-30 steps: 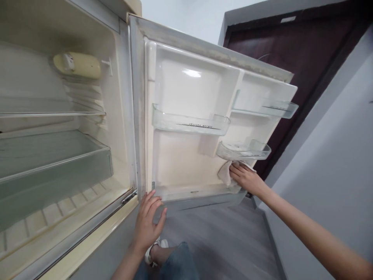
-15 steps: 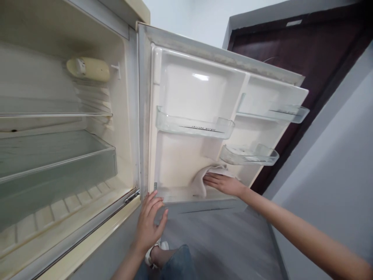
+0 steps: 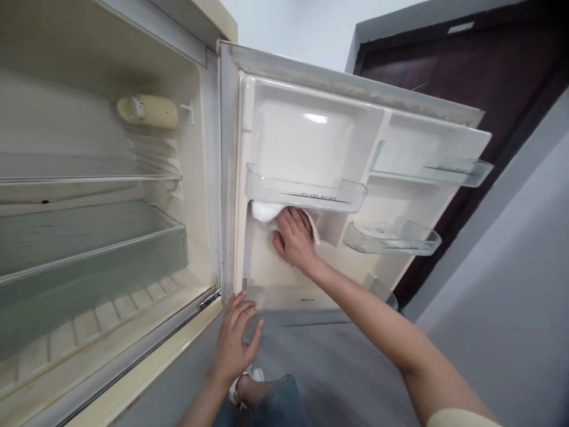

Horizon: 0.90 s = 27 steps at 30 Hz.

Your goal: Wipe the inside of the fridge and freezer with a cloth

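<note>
A cream fridge door [image 3: 311, 124] stands swung open in front of me. My right hand [image 3: 294, 238] presses a white cloth [image 3: 265, 212] flat against the door's inner panel, just under the long clear door bin [image 3: 306, 193]. Its fingers curl over the cloth. My left hand [image 3: 235, 344] rests with spread fingers against the door's bottom edge near the hinge side, holding nothing.
The fridge interior [image 3: 89, 225] at left has a glass shelf [image 3: 89, 177], a crisper drawer [image 3: 111, 255] and a yellowed thermostat housing [image 3: 149, 111]. Two more clear bins [image 3: 393, 237] [image 3: 444, 169] hang at the door's right. A dark wooden door [image 3: 466, 71] and grey wall [image 3: 511, 267] stand behind.
My right hand slid the cloth from the door's lower right, across the bottom, up to the left under the long bin. The left hand stayed at the door's bottom edge.
</note>
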### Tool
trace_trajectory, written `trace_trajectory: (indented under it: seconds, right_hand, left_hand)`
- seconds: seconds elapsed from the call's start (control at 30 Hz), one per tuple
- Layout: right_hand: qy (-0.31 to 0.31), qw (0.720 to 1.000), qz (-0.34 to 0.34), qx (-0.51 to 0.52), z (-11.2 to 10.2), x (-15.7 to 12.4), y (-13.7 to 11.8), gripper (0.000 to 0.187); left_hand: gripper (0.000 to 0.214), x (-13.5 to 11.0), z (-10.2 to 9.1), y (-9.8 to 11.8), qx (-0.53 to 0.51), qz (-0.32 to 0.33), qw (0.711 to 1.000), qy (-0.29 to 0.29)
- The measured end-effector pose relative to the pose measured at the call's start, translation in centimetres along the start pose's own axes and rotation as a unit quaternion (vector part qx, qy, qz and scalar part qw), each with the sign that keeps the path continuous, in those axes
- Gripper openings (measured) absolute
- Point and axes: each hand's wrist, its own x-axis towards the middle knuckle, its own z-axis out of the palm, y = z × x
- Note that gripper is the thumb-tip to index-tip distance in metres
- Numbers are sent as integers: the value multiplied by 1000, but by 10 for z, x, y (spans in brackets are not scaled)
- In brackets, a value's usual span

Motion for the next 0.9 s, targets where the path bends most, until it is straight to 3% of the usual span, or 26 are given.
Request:
trace_trajectory:
  seconds: [0.17,0.33,0.47,0.6,0.67,0.8,0.9]
  right_hand:
    - [6,999,-37,39,23,11,-25,51]
    - [19,997,-20,67,42,-16,-45,53]
    - [-39,986,-54,150,42,-42,-46,43]
    - [-56,976,-88,193,34,-55,-43,29]
    - [-103,969,-91,205,30,-58,-44,21]
    - [-217,936,-35,274,23,-59,-48,21]
    - [-267,884,78,375,21,-58,-47,33]
  left_hand:
    - [22,0,-1,-1,4,4,1000,3]
    - [21,-1,1,-1,-6,1,1000,10]
    - [23,-2,3,-1,-19,-5,1000,11]
    - [25,-2,4,-1,-29,-6,999,14]
    - [27,-1,3,1,-42,-17,999,12]
    - [36,-7,-3,5,-63,-74,993,60]
    - [37,-26,-3,2,-66,-131,985,90]
